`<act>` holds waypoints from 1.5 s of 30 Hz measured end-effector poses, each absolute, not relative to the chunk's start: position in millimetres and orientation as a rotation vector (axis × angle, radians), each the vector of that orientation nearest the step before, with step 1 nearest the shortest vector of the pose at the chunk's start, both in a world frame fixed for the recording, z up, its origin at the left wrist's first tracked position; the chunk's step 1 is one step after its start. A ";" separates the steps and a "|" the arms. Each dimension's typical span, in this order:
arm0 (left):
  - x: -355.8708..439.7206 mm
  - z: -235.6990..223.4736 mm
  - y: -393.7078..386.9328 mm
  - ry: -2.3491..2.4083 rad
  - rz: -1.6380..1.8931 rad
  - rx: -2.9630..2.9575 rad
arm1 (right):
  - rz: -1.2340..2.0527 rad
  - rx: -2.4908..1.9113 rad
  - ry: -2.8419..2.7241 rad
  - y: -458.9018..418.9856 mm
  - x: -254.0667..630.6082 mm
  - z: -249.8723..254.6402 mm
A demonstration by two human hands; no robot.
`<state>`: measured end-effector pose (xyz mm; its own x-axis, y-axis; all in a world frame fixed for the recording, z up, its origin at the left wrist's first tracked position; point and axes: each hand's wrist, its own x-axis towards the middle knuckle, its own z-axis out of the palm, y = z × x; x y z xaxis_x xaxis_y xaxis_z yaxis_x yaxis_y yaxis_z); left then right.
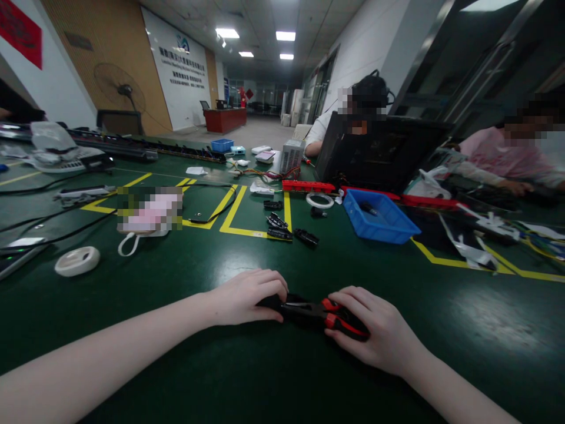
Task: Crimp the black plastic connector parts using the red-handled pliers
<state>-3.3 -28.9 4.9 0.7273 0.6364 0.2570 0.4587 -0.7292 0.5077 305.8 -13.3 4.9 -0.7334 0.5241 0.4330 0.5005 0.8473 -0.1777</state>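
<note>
Head view, left hand [253, 294] pinching half-hidden black piece [270, 302], right hand [382, 324] around red-handled pliers [314, 312]

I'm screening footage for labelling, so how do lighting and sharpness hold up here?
Head view: ceiling lights blown out to white; two hazy glare patches on the green table; walls lean from wide-angle distortion; mosaic blocks cover part of the pink object; the black piece blends into the dark pliers, so their contact is hard to read.
</note>
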 end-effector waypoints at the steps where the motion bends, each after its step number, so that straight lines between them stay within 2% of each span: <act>1: -3.0 4.7 -28.8 0.849 0.581 2.520 | 0.069 -0.757 -2.554 -13.6 305.4 5.4; 9: -3.5 3.7 -26.7 0.854 0.539 2.529 | 0.003 -0.735 -2.571 -12.2 307.5 4.9; 16: -4.2 -0.7 -22.0 0.822 0.572 2.542 | -0.208 -0.620 -2.585 -9.5 311.3 10.7; 45: -5.1 1.4 -17.5 0.752 0.624 2.664 | -0.058 -0.675 -2.644 10.7 321.5 -4.7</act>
